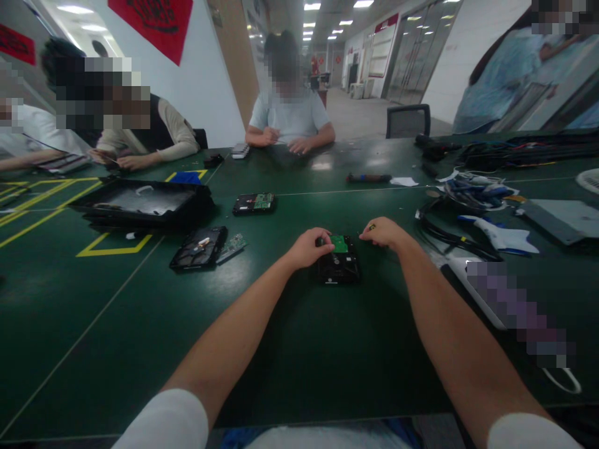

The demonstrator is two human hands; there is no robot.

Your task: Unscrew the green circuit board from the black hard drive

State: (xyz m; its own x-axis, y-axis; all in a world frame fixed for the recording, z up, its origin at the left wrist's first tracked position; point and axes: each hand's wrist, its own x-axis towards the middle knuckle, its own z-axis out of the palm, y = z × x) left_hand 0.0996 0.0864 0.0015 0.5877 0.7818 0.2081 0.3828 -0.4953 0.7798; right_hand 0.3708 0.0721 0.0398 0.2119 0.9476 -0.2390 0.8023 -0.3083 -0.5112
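A black hard drive (pixel 339 269) with a green circuit board (pixel 340 244) facing up lies flat on the table in front of me. My left hand (pixel 311 247) is closed at its left edge, the thumb resting by the board and the other fingers curled at the side. Just right of the drive's far corner, apart from it, my right hand (pixel 382 233) pinches a small black-and-yellow tool (pixel 372 227). Most of that tool is hidden by the fingers. To the left are an opened drive casing (pixel 199 248), a loose circuit board (pixel 233 248) and another hard drive (pixel 254 203).
A black tray (pixel 145 202) stands at left on the green table (pixel 262 349). On the right are cables (pixel 480 190), white-and-blue gloves (pixel 500 236), a grey metal box (pixel 564 219) and a blurred-out phone (pixel 482 293). A brown-handled tool (pixel 369 178) lies ahead. Several people sit or stand around.
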